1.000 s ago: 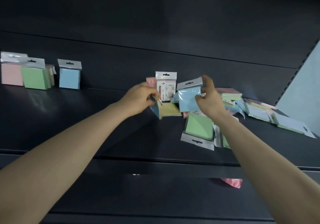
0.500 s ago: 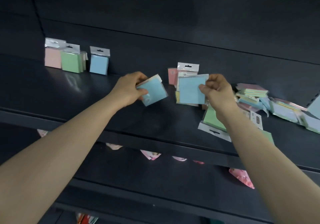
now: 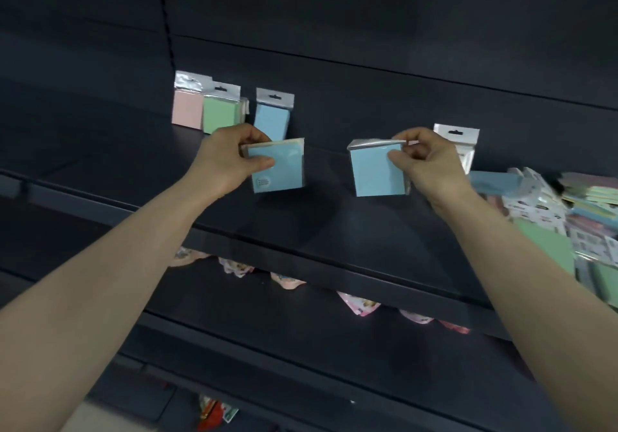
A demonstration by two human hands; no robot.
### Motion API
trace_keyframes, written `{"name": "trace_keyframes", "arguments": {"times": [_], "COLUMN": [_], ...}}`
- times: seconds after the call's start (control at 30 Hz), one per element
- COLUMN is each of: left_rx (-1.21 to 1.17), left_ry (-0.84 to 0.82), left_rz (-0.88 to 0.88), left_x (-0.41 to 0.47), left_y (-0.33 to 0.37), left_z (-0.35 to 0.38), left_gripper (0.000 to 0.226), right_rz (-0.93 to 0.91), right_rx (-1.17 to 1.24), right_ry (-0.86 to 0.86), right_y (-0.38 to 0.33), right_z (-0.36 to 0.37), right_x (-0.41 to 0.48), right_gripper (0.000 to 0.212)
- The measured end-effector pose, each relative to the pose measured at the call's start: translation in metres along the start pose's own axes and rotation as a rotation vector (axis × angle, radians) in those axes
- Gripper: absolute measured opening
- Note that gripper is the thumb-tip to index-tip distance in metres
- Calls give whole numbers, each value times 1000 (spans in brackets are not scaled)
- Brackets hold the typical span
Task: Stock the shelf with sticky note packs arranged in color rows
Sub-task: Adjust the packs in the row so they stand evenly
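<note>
Two bare forearms reach up to a dark shelf (image 3: 334, 227).

The left hand (image 3: 230, 160) grips the left blue pack (image 3: 281, 172), thumb across its face and fingers curled behind the left edge. The pack is held in the air, in view just below the standing blue pack (image 3: 271, 115) and overlapping its bottom edge.

The right hand (image 3: 431, 164) pinches the right blue pack (image 3: 374, 174) at its top right corner, thumb on the face and fingers curled over the folded silvery header. This pack is also off the shelf, approx. midway btwn the sorted row at left and the loose heap (image 3: 551, 211) at far right.

Step in hand, as I judge it: carrying two blues over to join the blue row. Next move prob. calls for standing each one upright, face out and header up, in line w/ the standing blue one, then letting go gently.

The pink pack (image 3: 187, 112) and green pack (image 3: 219, 115) stand side by side at the back, left of the blue one. A white-fronted pack (image 3: 458, 140) stands just behind the right hand.

Materials: the packs are flat square pads of pastel paper in glossy clear film, w/ silvery header cards and a hang slot. The film looks slippery and the bases thin, so they likely tip easily. The shelf is dark, smooth and faintly reflective. The heap lies flat and jumbled, w/ mixed colours.
</note>
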State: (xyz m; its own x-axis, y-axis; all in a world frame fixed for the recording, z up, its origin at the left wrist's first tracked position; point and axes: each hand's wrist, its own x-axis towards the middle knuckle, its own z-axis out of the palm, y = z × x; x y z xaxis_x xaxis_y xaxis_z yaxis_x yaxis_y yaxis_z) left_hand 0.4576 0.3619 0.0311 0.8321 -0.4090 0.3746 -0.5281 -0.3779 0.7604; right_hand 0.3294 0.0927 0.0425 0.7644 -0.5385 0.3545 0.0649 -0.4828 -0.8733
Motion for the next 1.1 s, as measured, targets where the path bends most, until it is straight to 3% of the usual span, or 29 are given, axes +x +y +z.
{"name": "trace_keyframes", "arguments": {"times": [0.43,0.8,1.1], "left_rx": [59,42,80], "left_ry": [-80,-107,-99], "left_rz": [75,77,37], "left_x": [76,112,134], "left_y": [-84,-117,-134], "left_z": [-94,-111,-119], "left_gripper": [19,18,19], "right_rz": [62,144,140], "right_rx": [-17,19,-20], "right_ry": [101,71,50], "right_y": [-32,-25,-10], "right_z": [121,202,228], "right_x": [49,107,145], "right_gripper": [17,16,18]}}
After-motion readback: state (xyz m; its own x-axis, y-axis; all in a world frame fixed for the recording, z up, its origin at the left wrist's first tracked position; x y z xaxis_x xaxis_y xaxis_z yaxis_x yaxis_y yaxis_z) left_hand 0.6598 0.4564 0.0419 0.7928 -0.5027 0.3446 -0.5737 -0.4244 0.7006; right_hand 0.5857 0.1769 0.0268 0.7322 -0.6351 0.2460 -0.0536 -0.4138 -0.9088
